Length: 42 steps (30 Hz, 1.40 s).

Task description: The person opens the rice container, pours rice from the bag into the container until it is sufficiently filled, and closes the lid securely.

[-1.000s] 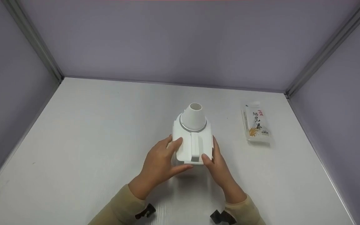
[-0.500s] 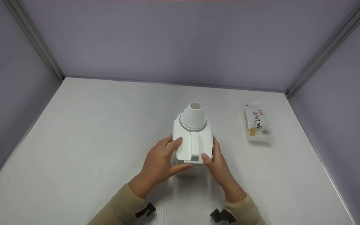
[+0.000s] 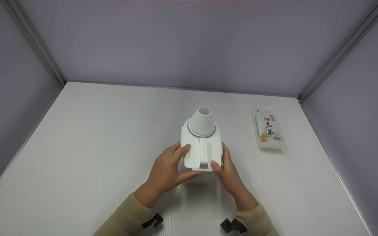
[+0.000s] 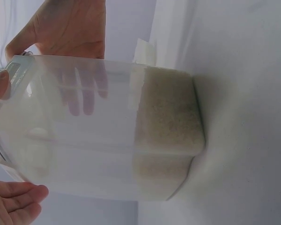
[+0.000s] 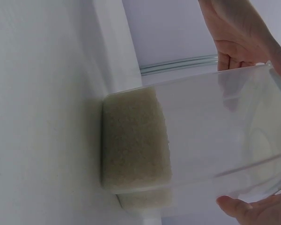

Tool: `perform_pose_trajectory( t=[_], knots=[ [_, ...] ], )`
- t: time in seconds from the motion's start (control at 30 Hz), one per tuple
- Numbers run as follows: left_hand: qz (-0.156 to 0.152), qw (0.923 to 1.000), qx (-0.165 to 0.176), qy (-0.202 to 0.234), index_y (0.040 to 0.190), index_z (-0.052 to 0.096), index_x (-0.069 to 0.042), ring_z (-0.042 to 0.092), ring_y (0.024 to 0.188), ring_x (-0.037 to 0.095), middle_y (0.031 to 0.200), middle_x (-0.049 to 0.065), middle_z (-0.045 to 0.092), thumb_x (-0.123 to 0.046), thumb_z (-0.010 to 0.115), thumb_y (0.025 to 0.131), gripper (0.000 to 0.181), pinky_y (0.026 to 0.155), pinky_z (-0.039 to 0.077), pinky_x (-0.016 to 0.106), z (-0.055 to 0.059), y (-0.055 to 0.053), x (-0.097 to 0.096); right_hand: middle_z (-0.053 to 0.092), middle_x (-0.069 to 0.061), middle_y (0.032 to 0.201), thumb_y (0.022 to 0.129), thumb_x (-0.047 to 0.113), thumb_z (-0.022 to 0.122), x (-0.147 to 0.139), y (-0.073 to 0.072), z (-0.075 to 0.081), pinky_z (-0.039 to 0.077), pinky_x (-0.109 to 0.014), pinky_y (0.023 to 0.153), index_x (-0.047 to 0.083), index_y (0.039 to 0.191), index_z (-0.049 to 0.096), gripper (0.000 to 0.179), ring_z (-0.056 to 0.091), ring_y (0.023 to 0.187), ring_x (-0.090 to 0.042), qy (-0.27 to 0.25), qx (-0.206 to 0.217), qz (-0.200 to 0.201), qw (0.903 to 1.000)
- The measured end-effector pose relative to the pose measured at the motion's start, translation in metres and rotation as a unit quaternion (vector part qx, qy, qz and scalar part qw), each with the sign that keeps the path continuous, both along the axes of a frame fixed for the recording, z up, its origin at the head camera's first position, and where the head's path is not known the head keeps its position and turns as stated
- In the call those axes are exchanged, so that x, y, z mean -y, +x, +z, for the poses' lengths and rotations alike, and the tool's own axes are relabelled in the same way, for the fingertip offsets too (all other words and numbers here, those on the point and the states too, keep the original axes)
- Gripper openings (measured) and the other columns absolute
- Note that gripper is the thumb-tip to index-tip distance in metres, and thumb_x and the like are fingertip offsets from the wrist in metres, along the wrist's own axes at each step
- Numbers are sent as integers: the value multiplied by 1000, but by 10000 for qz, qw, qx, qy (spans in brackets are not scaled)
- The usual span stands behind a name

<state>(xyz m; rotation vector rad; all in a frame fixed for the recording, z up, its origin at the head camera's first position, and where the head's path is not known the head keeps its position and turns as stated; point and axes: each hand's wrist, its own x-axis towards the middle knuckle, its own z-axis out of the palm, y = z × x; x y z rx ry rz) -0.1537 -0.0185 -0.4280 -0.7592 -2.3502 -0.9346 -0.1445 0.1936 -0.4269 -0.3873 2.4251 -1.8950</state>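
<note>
A clear plastic rice storage container [image 4: 103, 136] stands upright on the white table, its lower part filled with pale rice [image 5: 136, 140]. Its white lid [image 3: 194, 157] has a raised bar and carries a tapered white cup [image 3: 203, 125] with a round opening at the top. My left hand [image 3: 163, 167] grips the lid's left and front edges, thumb stretched along the front. From the right, my right hand [image 3: 231, 177] holds the container with its thumb on the lid corner and its fingers down the side wall. In the head view the lid hides most of the container's body.
A transparent bag of rice [image 3: 269, 131] with printed characters lies on the table [image 3: 103, 137] to the right of the container. Grey-purple panels [image 3: 182, 42] enclose the back and both sides.
</note>
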Motion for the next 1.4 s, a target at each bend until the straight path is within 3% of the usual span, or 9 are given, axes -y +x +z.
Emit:
perform_pose_trajectory(
  t=[0.3,0.53,0.93,1.2,1.4],
  knots=[
    [-3,9999,-80,86,124,54,-7,60,98,25,112,13,61,-57,73,70,76,79,51,38,-4,0,-3,6,-18,153,92,32,45,-3,-1,-1,14,-56,107,8,149,-2,78,11,139,-33,183,88,148,9997],
    [64,10000,32,51,126,54,-8,60,100,26,115,14,61,-58,73,70,77,79,52,38,-4,4,-3,3,-16,154,93,33,44,-1,-1,0,14,-51,108,10,149,-5,78,8,140,-30,210,145,183,9995],
    [-19,9999,3,104,125,54,-6,60,103,26,118,15,60,-57,74,68,78,81,51,38,0,1,-1,5,-11,155,94,34,44,0,-1,1,17,-50,108,15,150,-3,76,8,141,-25,231,69,76,9997],
    [-76,9999,-59,61,124,54,-6,61,101,26,118,16,61,-58,73,69,78,80,51,37,0,-1,-2,10,-10,155,91,34,50,-4,0,3,23,-54,105,14,151,6,77,13,140,-30,42,379,-207,9991],
    [-102,9999,-60,62,124,55,-6,61,102,28,118,19,60,-57,73,68,78,81,51,39,-1,-2,-3,9,-10,155,91,32,50,-6,-1,1,22,-51,106,13,151,7,76,11,140,-28,-147,514,-182,9984]
  ],
)
